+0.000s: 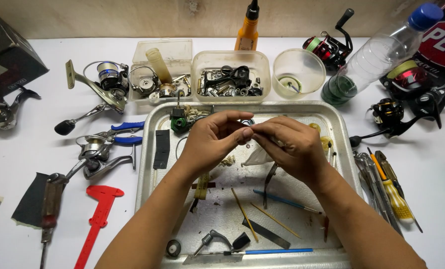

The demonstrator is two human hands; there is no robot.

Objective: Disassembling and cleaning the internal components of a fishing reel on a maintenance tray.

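Observation:
My left hand (213, 136) and my right hand (288, 144) meet fingertip to fingertip above the metal tray (148, 164). Both pinch a very small part between them; it is hidden by the fingers and I cannot tell what it is. A crumpled clear plastic piece (257, 156) lies just under my right hand. A green reel part (179, 123) sits in the tray's far left corner, beside my left hand.
The tray holds thin sticks (243, 213), a blue-handled tool (277, 251), a black strip (161, 148). Behind stand clear tubs of small parts (231, 75), a round cup (299, 72), an orange bottle (247, 31), a plastic bottle (377, 55). Fishing reels (105, 82), blue pliers (127, 132), a red caliper (99, 214), screwdrivers (389, 189) flank it.

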